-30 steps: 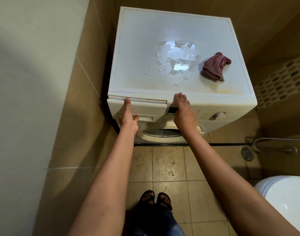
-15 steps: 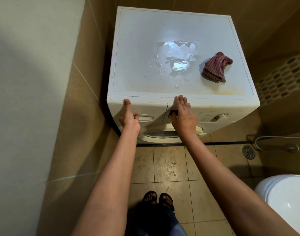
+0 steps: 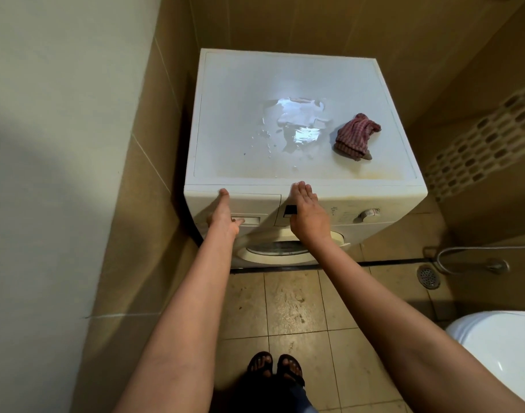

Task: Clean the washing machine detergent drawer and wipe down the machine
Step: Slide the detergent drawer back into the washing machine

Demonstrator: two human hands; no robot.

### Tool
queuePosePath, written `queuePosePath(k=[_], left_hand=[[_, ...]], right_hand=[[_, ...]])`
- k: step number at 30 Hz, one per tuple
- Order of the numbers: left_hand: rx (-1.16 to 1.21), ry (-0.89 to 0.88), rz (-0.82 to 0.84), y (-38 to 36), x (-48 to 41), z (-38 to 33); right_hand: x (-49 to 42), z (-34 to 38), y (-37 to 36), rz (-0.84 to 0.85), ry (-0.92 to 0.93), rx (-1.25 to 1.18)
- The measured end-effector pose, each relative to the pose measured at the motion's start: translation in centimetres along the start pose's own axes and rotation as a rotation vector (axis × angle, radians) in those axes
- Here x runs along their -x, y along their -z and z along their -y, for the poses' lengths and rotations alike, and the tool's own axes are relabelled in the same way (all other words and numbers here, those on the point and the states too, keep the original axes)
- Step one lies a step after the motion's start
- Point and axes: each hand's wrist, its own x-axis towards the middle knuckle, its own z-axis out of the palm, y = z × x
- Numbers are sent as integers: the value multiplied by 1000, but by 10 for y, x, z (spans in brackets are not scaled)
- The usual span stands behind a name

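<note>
A white front-loading washing machine (image 3: 225, 120) stands in the corner, with a puddle of water (image 3: 297, 123) on its top. The detergent drawer (image 3: 255, 205) at the upper left of the front panel sits flush with the panel. My left hand (image 3: 224, 216) presses flat on the drawer's front, fingers straight, thumb by the drawer's recess. My right hand (image 3: 307, 213) lies flat against the panel just right of the drawer, fingertips at the top edge. A crumpled red striped cloth (image 3: 355, 137) lies on the machine's top at the right, apart from both hands.
A control dial (image 3: 368, 214) is on the panel's right. The round door (image 3: 279, 248) is below my hands. Tiled walls close in left and behind. A white toilet (image 3: 499, 350) stands at lower right, a floor drain (image 3: 428, 277) and a metal hose (image 3: 470, 257) beside it.
The drawer stood slightly out a second ago and is now pushed in flush. Both hands moved forward with it, and the view has pulled back from the machine.
</note>
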Motion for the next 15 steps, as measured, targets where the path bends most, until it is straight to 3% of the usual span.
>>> queuePosePath(k=[8,12,15], left_hand=[[-357,-179,12,-17,57,18],[-569,-256,145,-39,77,16],[-682,-288,240,-61,87,13]], right_hand=[[6,4,44,194,-51,-187],[-2,-7,69,113,-112,-339],[-16,-26,92,12,-254,-453]])
